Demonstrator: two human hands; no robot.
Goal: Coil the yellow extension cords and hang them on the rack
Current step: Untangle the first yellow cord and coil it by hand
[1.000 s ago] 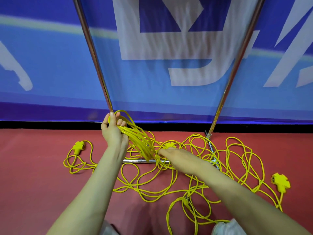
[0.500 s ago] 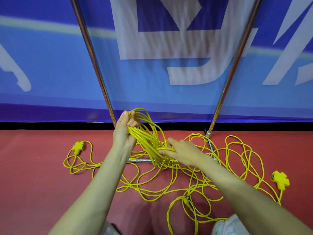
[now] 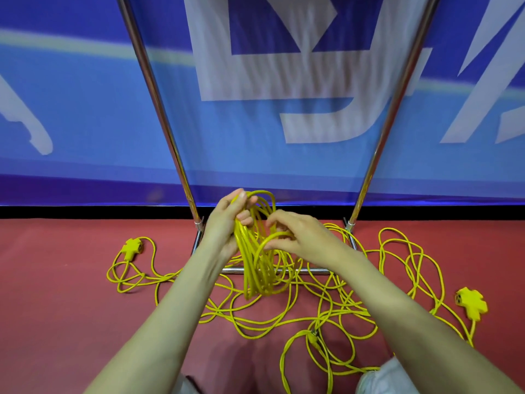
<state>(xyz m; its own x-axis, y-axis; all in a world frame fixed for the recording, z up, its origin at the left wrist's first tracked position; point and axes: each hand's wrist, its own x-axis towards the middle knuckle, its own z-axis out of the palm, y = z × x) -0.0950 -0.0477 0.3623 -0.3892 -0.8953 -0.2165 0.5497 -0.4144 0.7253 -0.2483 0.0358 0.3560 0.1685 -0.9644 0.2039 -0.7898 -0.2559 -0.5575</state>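
1. Head view, my left hand (image 3: 225, 223): the fingers are curled tight round the top of the coil (image 3: 255, 268), a thick bundle of yellow loops. The bundle hangs from my grip down toward the red floor (image 3: 56, 308), its lower end in front of the rack's near base bar.

2. My right hand (image 3: 298, 240): a narrow grip, with the thumb and curled fingers pinching a single loop (image 3: 272, 237) of the same cord. That loop arches just right of the bundle, and my two hands sit close together.

3. The loose cord (image 3: 369, 282) is not gathered. It sprawls in tangled rings over the floor under my forearms and away to the right, with a smaller run trailing off to the left.

4. One yellow socket block (image 3: 131, 248) lies at the far left end of that run, and another socket block (image 3: 471, 304) lies at the right edge. A plug (image 3: 312, 336) sits among the near rings, between my arms.

5. The rack (image 3: 159, 109) stands on the floor right behind my hands. Its two chrome uprights splay out toward the top corners, and nothing I can see hangs on them.

6. Beyond the rack runs a blue banner (image 3: 85, 109) with large white shapes.
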